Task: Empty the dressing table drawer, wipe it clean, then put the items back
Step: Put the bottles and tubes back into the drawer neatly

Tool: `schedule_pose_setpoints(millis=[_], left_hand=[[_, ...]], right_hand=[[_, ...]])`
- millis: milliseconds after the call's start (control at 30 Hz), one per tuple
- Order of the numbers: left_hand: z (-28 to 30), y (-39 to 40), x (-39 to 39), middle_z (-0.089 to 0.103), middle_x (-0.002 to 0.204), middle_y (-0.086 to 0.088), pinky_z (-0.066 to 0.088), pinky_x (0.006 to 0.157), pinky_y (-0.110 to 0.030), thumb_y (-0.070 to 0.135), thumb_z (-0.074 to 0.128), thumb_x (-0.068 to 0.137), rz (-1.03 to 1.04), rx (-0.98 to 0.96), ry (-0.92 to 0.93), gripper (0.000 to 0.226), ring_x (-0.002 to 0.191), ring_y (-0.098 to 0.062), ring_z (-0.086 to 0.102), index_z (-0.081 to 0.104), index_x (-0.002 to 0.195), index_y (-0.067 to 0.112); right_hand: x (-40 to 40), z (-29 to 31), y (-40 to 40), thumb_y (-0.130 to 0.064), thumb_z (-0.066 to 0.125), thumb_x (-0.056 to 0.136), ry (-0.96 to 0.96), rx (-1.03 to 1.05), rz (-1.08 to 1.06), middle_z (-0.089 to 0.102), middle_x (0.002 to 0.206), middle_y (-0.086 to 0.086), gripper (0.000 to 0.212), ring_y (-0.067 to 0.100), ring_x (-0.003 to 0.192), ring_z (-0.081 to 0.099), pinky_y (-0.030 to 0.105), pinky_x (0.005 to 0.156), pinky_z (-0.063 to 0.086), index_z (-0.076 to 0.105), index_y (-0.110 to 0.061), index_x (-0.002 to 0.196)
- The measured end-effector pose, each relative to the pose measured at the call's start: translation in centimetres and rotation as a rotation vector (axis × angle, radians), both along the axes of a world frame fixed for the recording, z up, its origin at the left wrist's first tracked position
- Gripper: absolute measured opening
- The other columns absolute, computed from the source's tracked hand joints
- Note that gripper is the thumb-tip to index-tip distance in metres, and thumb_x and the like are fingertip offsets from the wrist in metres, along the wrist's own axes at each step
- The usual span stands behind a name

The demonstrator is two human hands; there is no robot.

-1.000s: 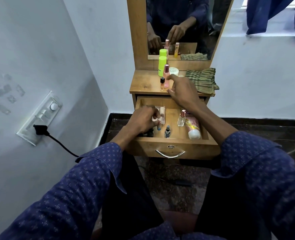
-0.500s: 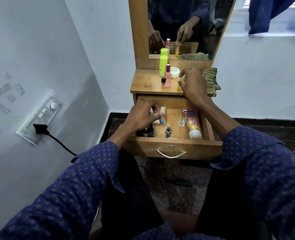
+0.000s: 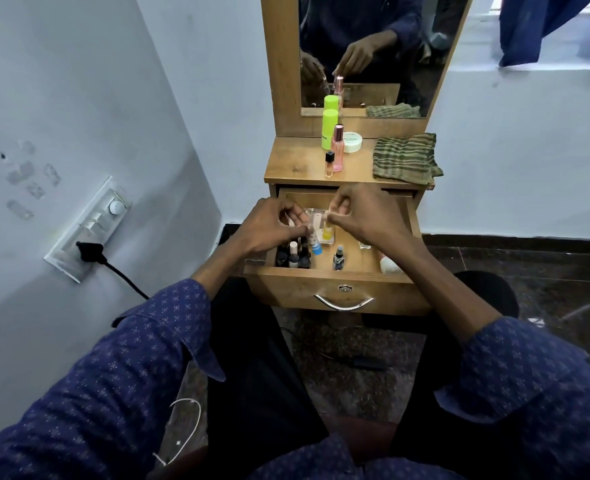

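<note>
The wooden drawer of the dressing table stands pulled out. My left hand is over its left half, fingers pinched on a small vial with a blue end. Close beside it, my right hand pinches a small yellow bottle by the top, above the drawer's middle. Inside lie several dark nail-polish bottles, a small dark blue bottle and a white-capped tube, partly hidden by my right wrist. On the tabletop stand a green bottle, a pink perfume bottle, a black-capped vial and a white jar.
A folded green striped cloth lies on the tabletop's right side. The mirror rises behind. A wall socket with a black plug and trailing cord is at the left. A black object lies on the floor under the drawer.
My right hand has come down from the tabletop to over the drawer with the small yellow bottle pinched in it. My left hand has lifted slightly with the blue-ended vial.
</note>
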State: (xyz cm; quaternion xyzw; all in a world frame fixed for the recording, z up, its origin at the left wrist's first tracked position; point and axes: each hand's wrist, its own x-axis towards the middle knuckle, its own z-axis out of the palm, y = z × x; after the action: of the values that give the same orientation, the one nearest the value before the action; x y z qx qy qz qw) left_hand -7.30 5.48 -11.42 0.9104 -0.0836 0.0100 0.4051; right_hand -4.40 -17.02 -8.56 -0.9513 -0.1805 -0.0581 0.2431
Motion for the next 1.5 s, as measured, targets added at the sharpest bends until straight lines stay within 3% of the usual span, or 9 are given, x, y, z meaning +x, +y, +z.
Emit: schedule_pose_setpoints(millis=[200,333,500,667,900,1067,1167,1367,1500], left_hand=[[0.4,1.8,-1.4,0.078,0.083,0.0,0.046,0.061,-0.012,0.02,0.09,0.082,-0.006,-0.037,0.072,0.015,0.064,0.0,0.062,0.081,0.092,0.013],[0.8,2.4,-2.2,0.078,0.083,0.0,0.043,0.058,-0.008,0.013,0.088,0.082,-0.026,-0.009,0.079,0.01,0.06,0.005,0.06,0.081,0.09,0.012],[0.8,3.1,-2.4,0.078,0.082,0.005,0.056,0.071,-0.025,0.02,0.09,0.079,-0.058,0.076,0.081,0.012,0.074,-0.008,0.072,0.081,0.087,0.02],[0.9,3.5,-2.4,0.079,0.083,0.007,0.063,0.081,-0.038,0.018,0.088,0.077,-0.063,0.124,0.088,0.014,0.079,-0.012,0.075,0.08,0.086,0.024],[0.9,3.8,-2.5,0.078,0.081,0.009,0.062,0.076,-0.038,0.022,0.088,0.077,-0.066,0.172,0.096,0.012,0.074,-0.01,0.073,0.08,0.085,0.025],[0.3,3.8,-2.5,0.077,0.08,0.014,0.063,0.075,-0.04,0.026,0.086,0.073,-0.071,0.247,0.117,0.012,0.073,-0.006,0.072,0.08,0.083,0.029],[0.0,3.9,-2.4,0.075,0.079,0.017,0.061,0.072,-0.036,0.029,0.087,0.071,-0.061,0.339,0.137,0.015,0.074,-0.002,0.069,0.08,0.083,0.031],[-0.5,3.5,-1.9,0.078,0.085,0.016,0.055,0.075,-0.027,0.026,0.089,0.075,-0.093,0.441,0.185,0.015,0.08,0.001,0.068,0.083,0.087,0.032],[-0.3,3.2,-1.5,0.078,0.085,0.016,0.054,0.075,-0.024,0.027,0.091,0.075,-0.113,0.445,0.217,0.015,0.082,-0.001,0.069,0.085,0.089,0.031]], right_hand=[[-1.7,-1.3,1.8,-0.048,0.088,0.077,0.107,-0.129,0.08,0.07,0.082,-0.008,0.029,0.016,0.077,0.067,0.041,0.074,0.059,0.069,-0.027,0.082],[-2.5,-1.8,2.6,-0.046,0.089,0.077,0.116,-0.149,0.119,0.07,0.081,-0.009,0.027,0.016,0.079,0.068,0.033,0.071,0.054,0.07,-0.026,0.079],[-3.0,-2.6,4.0,-0.044,0.089,0.077,0.133,-0.152,0.147,0.069,0.09,-0.009,0.024,0.016,0.086,0.063,0.031,0.065,0.04,0.071,-0.028,0.08],[-3.3,-3.0,5.2,-0.045,0.087,0.077,0.165,-0.111,0.142,0.07,0.085,-0.005,0.024,0.02,0.086,0.066,0.035,0.072,0.055,0.068,-0.03,0.077],[-3.1,-3.5,5.8,-0.046,0.088,0.077,0.166,-0.081,0.12,0.072,0.089,-0.004,0.025,0.021,0.087,0.069,0.039,0.079,0.058,0.067,-0.033,0.078],[-3.2,-3.6,6.1,-0.034,0.087,0.08,0.116,-0.048,0.127,0.073,0.089,-0.004,0.017,0.02,0.091,0.068,0.037,0.077,0.056,0.074,-0.031,0.091],[-3.4,-4.0,6.4,-0.026,0.085,0.08,0.133,-0.063,0.147,0.073,0.087,-0.004,0.014,0.023,0.091,0.069,0.038,0.079,0.056,0.075,-0.029,0.09],[-3.7,-5.5,7.0,-0.025,0.086,0.081,0.222,-0.058,0.153,0.074,0.089,-0.002,0.013,0.025,0.095,0.07,0.05,0.105,0.046,0.074,-0.027,0.087],[-3.2,-5.7,6.9,-0.018,0.083,0.083,0.286,-0.028,0.164,0.075,0.09,-0.002,0.01,0.021,0.09,0.071,0.048,0.104,0.046,0.078,-0.026,0.087]])
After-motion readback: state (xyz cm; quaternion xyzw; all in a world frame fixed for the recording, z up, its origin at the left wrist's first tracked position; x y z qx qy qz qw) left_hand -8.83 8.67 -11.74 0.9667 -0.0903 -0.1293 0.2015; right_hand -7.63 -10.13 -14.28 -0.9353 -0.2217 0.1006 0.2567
